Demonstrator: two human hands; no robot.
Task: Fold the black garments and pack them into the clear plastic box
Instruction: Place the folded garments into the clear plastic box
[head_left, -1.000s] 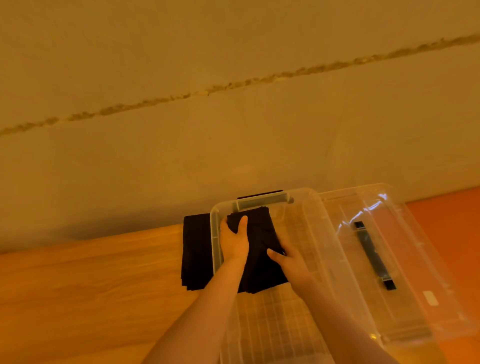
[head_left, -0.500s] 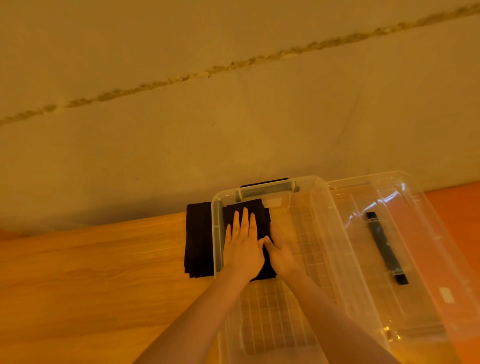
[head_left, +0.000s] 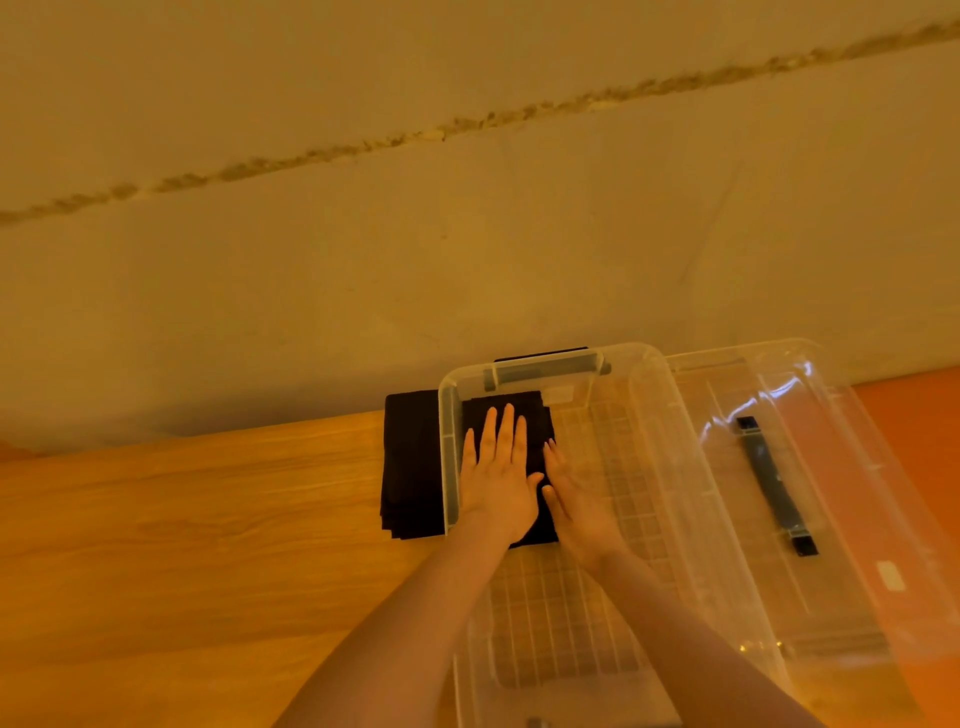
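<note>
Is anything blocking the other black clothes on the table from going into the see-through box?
Only the box's own left wall stands between them: the folded black stack lies on the wooden table just outside it and must be lifted over. The top is open, the lid lies to the right, and much of the floor is bare.

Box (head_left: 660, 415): clear glossy plastic. Garment (head_left: 530, 415): matt black cloth. Counter (head_left: 208, 519): smooth wood grain. Wall (head_left: 467, 234): rough, matt.

A wooden table (head_left: 182, 519) carries a clear box (head_left: 670, 467), its lid (head_left: 841, 467) right, folded black clothes (head_left: 410, 467) left.
</note>
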